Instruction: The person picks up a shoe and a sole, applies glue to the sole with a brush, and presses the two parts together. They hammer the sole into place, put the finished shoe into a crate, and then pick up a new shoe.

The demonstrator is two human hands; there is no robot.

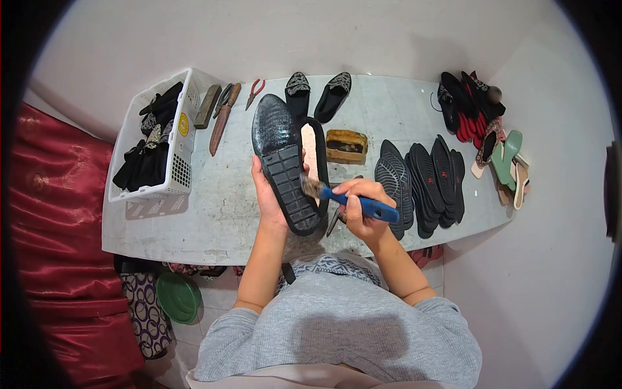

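Here, near to far
Right hand [364,209]: fingers curled tight round the blue handle of a brush [350,200], knuckles up, thumb side toward the sole
Brush: handle runs out past the right fingers toward the right; its bristle end lies beyond the fingertips to the left and touches the right edge of the black sole's ridged heel part
Left hand [267,193]: fingers wrapped behind the black sole [284,161], thumb on its left edge, holding it up off the table with the tread facing the camera
Black sole: rises from the left fingers away from the person, heel end lowest, glossy toe end farthest; it lies between the two hands
Behind the sole: a black shoe upper with a pale insole [312,154] shows just right of it, past the left fingertips
Table [214,207]: grey, stained, under both hands
Right of the right fingers: a row of black soles [424,181] lying flat, small red marks on some, too small to read
Beyond the fingers: a brown block [346,145], then a pair of black shoes [319,93] with patterned toes
Left of the left fingers: a white basket [176,170] of dark shoe parts, with a yellow round sticker, writing not readable; beside it a file, a knife and pliers [255,93]
Far right: a heap of sandals [483,123], red, black and green
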